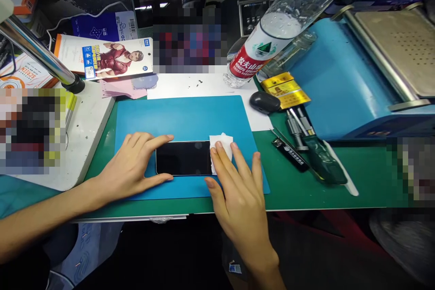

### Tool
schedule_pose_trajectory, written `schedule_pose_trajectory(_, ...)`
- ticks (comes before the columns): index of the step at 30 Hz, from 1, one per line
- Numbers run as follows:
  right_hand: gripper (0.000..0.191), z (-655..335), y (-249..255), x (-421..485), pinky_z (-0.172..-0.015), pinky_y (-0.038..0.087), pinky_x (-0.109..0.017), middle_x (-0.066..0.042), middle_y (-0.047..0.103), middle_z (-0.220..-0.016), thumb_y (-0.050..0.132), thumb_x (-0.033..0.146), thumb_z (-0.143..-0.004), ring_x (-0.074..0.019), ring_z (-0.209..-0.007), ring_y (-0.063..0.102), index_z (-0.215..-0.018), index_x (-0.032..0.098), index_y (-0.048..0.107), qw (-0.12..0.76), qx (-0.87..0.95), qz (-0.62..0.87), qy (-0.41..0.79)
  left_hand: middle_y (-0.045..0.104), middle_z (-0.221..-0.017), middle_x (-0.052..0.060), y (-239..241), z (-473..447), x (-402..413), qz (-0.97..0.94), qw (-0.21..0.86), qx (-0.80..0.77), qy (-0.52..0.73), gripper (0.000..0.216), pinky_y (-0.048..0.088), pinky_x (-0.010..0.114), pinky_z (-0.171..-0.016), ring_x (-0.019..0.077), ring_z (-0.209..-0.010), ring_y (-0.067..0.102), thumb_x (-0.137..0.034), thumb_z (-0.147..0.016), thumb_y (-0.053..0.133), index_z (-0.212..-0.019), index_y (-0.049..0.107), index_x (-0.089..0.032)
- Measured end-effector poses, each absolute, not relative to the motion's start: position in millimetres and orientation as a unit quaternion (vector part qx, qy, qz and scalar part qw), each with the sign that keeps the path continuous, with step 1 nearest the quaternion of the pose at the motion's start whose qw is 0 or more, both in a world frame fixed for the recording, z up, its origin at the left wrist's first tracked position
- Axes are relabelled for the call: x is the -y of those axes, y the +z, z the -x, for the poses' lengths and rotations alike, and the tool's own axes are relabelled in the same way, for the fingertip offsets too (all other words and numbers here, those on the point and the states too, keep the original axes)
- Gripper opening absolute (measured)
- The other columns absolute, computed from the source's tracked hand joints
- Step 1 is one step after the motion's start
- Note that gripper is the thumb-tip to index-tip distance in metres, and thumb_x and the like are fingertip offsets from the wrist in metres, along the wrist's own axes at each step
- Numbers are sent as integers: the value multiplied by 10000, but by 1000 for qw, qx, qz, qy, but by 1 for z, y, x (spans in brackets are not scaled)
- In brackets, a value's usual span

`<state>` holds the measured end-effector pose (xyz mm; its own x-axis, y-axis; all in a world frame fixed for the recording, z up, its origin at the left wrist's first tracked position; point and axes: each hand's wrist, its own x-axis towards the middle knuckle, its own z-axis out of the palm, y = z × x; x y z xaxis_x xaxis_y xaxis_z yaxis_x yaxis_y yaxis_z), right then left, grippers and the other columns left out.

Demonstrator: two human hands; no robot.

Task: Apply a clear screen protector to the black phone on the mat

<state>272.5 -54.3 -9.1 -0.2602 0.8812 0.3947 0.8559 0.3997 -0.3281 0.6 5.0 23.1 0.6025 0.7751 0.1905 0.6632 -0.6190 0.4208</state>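
A smartphone (183,158) with a dark screen lies flat on a blue mat (180,115). My left hand (134,163) grips the phone's left end, with the thumb at the near edge and the index finger at the far edge. A folded white tissue (222,142) covers the phone's right end. The fingers of my right hand (241,190) lie spread and stretched out, some of them pressing on the tissue, while its thumb stays apart near the phone's near edge.
A tilted water bottle (249,56) stands behind the mat. To the right lie a black oval case (265,102), a yellow pack (287,90), a green-handled tool (324,161) and a blue machine (336,81). A white board (90,131) and boxed packaging (118,59) occupy the left.
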Motion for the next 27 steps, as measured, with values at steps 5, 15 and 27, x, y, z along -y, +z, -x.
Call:
schedule_pose_trajectory(5, 681, -259, -5, 48, -1362, 251, -630, -159, 525, -1651, 507, 402, -1131, -313, -1596, 431, -1712, 125, 284, 249, 818, 517, 26, 636, -1212, 110, 23, -1, -5, -881, 155, -410, 176, 674, 439, 426, -911, 301, -1082, 593, -603, -1064, 599, -1576, 353, -241)
schedule_pose_trajectory(15, 514, -259, -3, 39, -1352, 251, -659, -109, 566, -1624, 449, 337, -1150, -326, -1582, 451, -1623, 136, 466, 253, 810, 529, 6, 636, -1225, 118, 22, -1, -6, -884, 145, -405, 181, 682, 444, 421, -919, 302, -1091, 598, -624, -1060, 589, -1572, 368, -232)
schedule_pose_trajectory(27, 543, -261, -3, 42, -1361, 226, -668, -61, 531, -1655, 425, 311, -1156, -295, -1614, 399, -1687, 213, 364, 264, 816, 511, 54, 629, -1227, 116, 23, 0, -6, -888, 140, -399, 179, 691, 448, 425, -915, 298, -1090, 592, -622, -1059, 591, -1575, 352, -230)
